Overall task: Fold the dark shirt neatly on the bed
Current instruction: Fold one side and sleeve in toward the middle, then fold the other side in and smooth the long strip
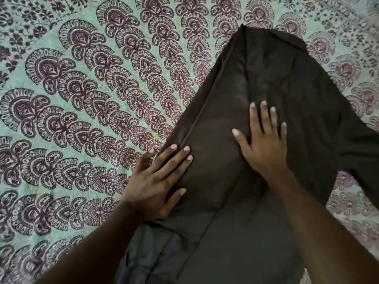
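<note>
The dark shirt (276, 74) lies flat on the bed, running from the lower middle of the view up to the right, with a long straight folded edge along its left side. One part spreads out to the right edge of the view. My left hand (158, 181) presses flat on that left edge, fingers straight, the outer fingers partly on the bedsheet. My right hand (264, 140) lies flat on the middle of the shirt with its fingers spread. Neither hand holds any cloth.
The bedsheet (82, 99) is pale green with rows of dark maroon fan-shaped prints and covers everything around the shirt. Wide bare sheet lies to the left and above the shirt. Both my forearms reach in from the bottom.
</note>
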### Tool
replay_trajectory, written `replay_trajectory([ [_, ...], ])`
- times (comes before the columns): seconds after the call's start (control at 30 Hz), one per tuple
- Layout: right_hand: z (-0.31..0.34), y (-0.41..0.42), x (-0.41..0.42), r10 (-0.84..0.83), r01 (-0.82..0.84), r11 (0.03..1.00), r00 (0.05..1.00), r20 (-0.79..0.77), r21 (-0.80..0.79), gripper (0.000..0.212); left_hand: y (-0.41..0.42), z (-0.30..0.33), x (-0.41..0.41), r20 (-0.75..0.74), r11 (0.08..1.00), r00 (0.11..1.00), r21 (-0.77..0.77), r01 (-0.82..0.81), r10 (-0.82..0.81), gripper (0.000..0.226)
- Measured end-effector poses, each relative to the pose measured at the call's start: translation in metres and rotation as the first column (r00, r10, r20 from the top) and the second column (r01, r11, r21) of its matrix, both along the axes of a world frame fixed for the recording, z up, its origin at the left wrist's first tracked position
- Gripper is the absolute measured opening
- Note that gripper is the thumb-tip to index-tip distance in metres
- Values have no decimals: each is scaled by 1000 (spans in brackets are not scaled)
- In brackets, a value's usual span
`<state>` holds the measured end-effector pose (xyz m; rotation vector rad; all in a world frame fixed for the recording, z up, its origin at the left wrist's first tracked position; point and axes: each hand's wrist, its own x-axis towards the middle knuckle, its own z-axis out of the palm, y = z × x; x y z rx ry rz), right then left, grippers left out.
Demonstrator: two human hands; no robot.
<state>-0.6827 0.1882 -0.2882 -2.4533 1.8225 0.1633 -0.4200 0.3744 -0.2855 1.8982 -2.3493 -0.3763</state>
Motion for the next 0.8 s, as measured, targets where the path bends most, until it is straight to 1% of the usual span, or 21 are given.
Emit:
replay_trajectory([
  [0.03,-1,-13,2,-25,25,1000,1000,-1,13,86,0,-1,1,1,1000,1000,2,-6,6,77],
  [0.1,6,-23,8,-8,7,1000,999,-33,-10,85,0,-1,0,4,1000,1000,-6,-1,1,77],
  [0.2,20,3,25,123,-127,989,991,-49,-78,79,2,3,1,17,1000,1000,-9,8,-8,75],
  [0.27,24,46,34,145,-144,987,989,2,-65,79,1,6,-1,16,1000,1000,1,14,-14,73],
  [0.33,21,98,40,126,-125,992,992,27,-7,82,7,9,2,-19,1000,1000,-6,14,-14,68],
  [0.4,16,145,41,109,-110,993,994,14,46,83,19,13,8,-107,995,994,-100,22,-32,57],
  [0.43,14,165,42,94,-95,993,995,14,72,83,27,15,13,-145,988,987,-149,51,-72,53],
  [0.47,13,186,43,82,-83,992,996,16,98,83,39,17,20,-168,983,977,-148,110,-135,54],
  [0.5,13,205,45,74,-75,990,997,17,117,83,52,18,28,-172,979,965,-95,182,-196,61],
  [0.57,16,239,47,95,-96,987,995,9,128,84,71,22,40,-115,956,953,59,288,-280,88],
  [0.6,18,255,47,113,-112,986,994,3,127,85,77,23,44,-79,944,950,118,309,-301,102],
  [0.7,24,299,44,172,-168,974,985,-14,154,88,88,27,42,47,913,934,232,336,-355,137],
  [0.8,32,340,41,200,-201,968,980,20,154,90,91,35,34,122,899,921,300,320,-369,151],
])
